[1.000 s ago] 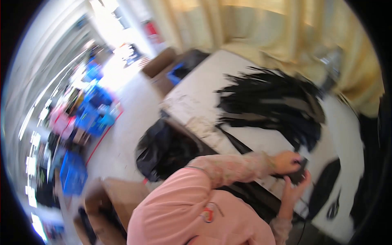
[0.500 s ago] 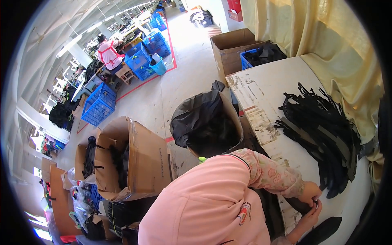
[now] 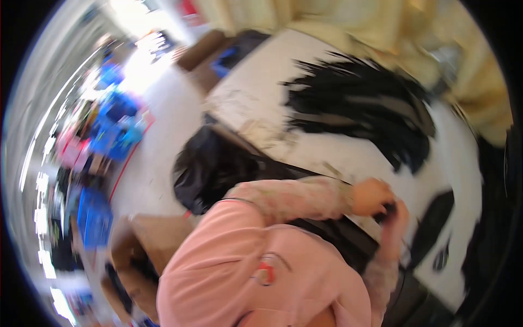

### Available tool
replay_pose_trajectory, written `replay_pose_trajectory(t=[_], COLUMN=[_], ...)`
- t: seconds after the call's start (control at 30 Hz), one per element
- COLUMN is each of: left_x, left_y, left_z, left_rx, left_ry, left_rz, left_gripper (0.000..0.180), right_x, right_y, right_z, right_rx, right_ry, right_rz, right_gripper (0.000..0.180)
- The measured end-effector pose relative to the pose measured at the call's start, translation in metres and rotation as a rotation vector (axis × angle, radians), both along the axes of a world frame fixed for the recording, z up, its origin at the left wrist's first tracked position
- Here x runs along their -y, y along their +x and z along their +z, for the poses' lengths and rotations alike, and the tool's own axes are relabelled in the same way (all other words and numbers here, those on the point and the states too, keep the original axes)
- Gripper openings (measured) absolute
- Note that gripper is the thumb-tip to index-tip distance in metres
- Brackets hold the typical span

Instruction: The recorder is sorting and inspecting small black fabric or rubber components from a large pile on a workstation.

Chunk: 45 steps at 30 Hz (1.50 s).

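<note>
Black and small, a dark piece (image 3: 384, 211) sits between two hands at the near edge of the white table (image 3: 348, 158). From the head camera, the left hand (image 3: 371, 196) curls its fingers round the piece, and the right hand (image 3: 396, 218) meets it from below. The picture is blurry, so I cannot tell how hard each hand squeezes. I think the piece is being worked on right now. A big pile of black strips (image 3: 359, 111) lies farther back. Next, the hands must keep steady.
</note>
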State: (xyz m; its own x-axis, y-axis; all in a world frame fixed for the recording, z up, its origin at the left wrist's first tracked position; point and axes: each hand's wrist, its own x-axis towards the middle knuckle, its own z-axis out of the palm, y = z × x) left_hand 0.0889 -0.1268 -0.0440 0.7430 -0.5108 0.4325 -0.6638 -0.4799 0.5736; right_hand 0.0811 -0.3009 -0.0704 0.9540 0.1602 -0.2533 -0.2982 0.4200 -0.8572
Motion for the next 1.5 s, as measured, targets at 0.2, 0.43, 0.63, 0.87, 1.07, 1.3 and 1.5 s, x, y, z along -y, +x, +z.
replay_pose_trajectory(t=[0.2,0.43,0.63,0.87,1.07,1.3,1.5], left_x=[-0.014,-0.012,-0.009,-0.005,0.003,0.005,0.013], left_y=[0.016,0.028,0.027,0.019,0.014,0.011,0.010], left_z=[0.016,0.026,0.023,0.023,0.033,0.022,-0.013], left_rx=[-0.791,-0.864,-0.935,-0.819,-1.300,-1.407,-0.984], left_ry=[-0.448,-0.598,-0.703,-0.217,-0.376,-0.525,-0.273], left_rz=[-0.253,-0.302,-0.262,-0.128,0.081,0.013,-0.120], left_gripper=[0.012,0.015,0.018,0.027,0.026,0.031,0.033], right_x=[0.021,0.015,0.003,0.016,0.020,0.026,0.026], right_y=[0.002,-0.023,-0.027,-0.017,-0.025,-0.015,-0.024], right_z=[-0.002,0.011,0.033,0.012,0.036,0.016,0.046], right_rx=[0.127,0.069,-0.057,0.430,0.317,0.331,0.246], right_ry=[0.474,0.324,0.468,-0.610,-0.412,-0.507,-0.397], right_rz=[0.206,0.424,0.218,-0.041,-0.076,-0.047,0.254], right_gripper=[0.017,0.029,0.021,0.004,0.007,0.014,0.020])
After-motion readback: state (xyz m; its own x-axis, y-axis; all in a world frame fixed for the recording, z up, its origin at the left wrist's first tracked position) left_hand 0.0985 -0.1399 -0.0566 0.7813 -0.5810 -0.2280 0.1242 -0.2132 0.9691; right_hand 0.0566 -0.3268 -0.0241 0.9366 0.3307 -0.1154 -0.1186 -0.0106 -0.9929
